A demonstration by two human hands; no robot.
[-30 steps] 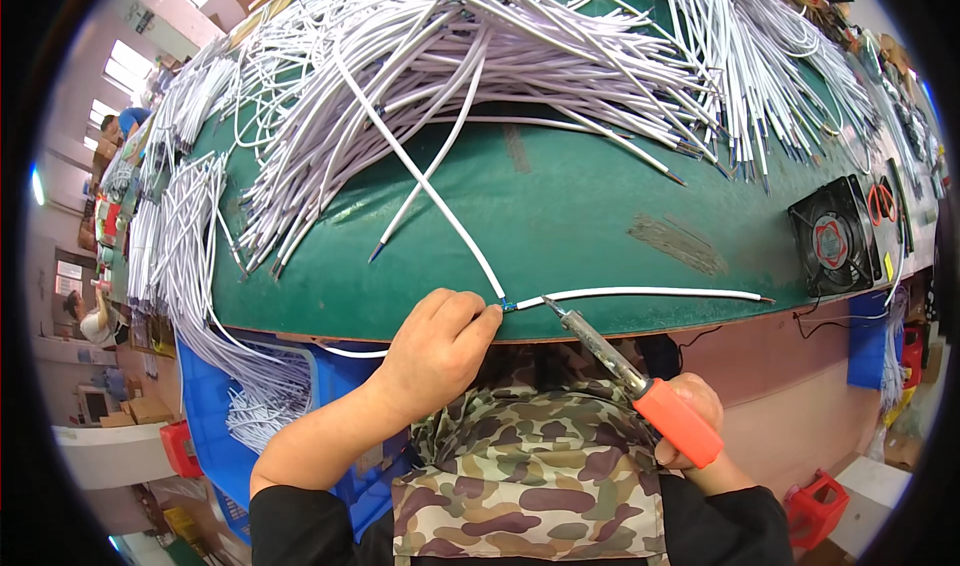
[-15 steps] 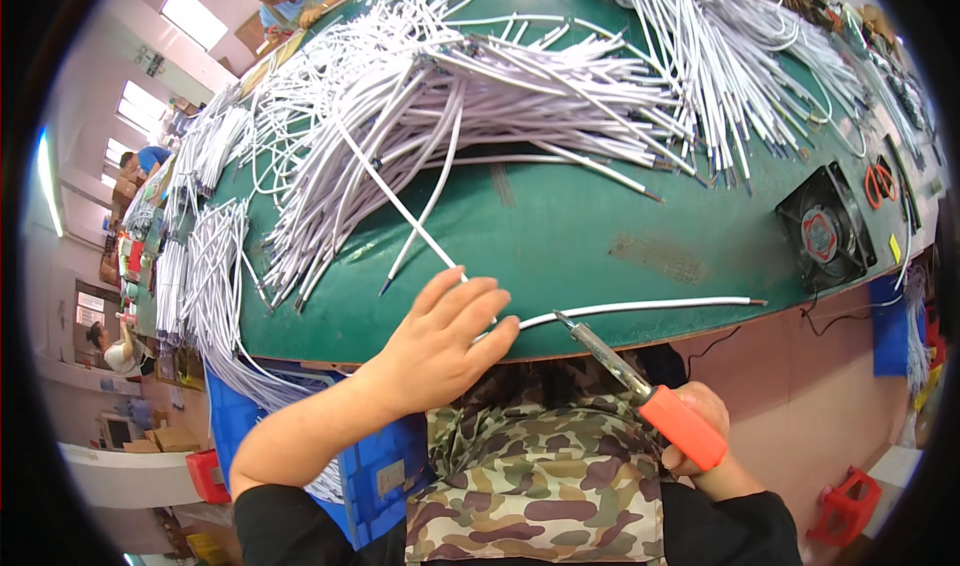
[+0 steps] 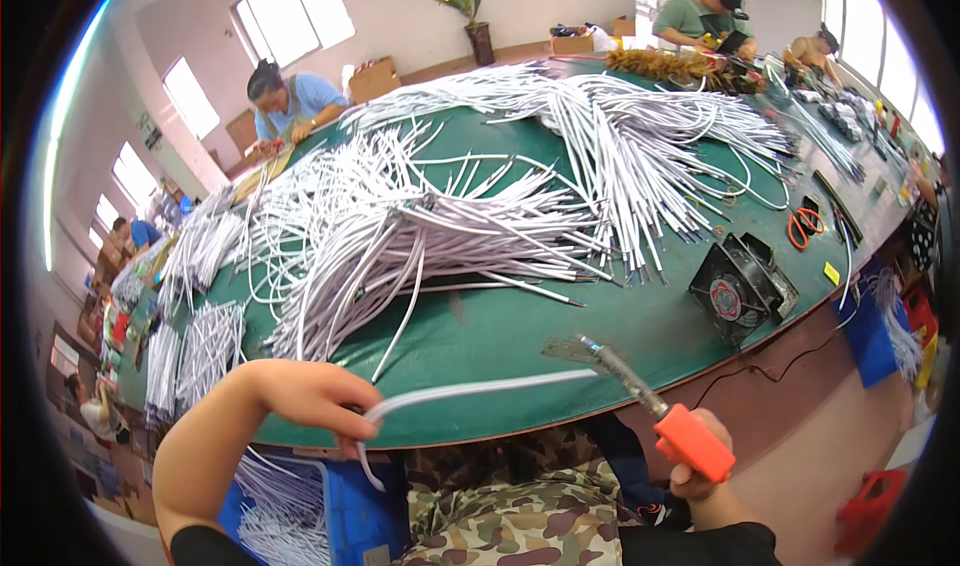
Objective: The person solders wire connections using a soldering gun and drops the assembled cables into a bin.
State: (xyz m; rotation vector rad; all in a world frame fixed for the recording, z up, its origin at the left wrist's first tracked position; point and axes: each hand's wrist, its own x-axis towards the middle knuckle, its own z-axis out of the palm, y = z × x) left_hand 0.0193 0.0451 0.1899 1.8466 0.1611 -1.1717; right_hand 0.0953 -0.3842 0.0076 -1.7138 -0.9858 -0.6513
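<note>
Your left hand point(image 3: 318, 398) gripped a white cable point(image 3: 480, 388); your right hand point(image 3: 697, 453) clenched the soldering iron point(image 3: 625, 374), likely needing its tip at the cable's end.

Green table point(image 3: 520, 336): white cable heaps point(image 3: 450, 216), black fan point(image 3: 742, 288) near rt edge, orange scissors point(image 3: 803, 227).

Bright daylight floods in from the windows point(image 3: 290, 11) along the far wall, blown out white. The green bench point(image 3: 520, 331) bends strongly toward the dark, vignetted fisheye rim; shadows stay soft.
</note>
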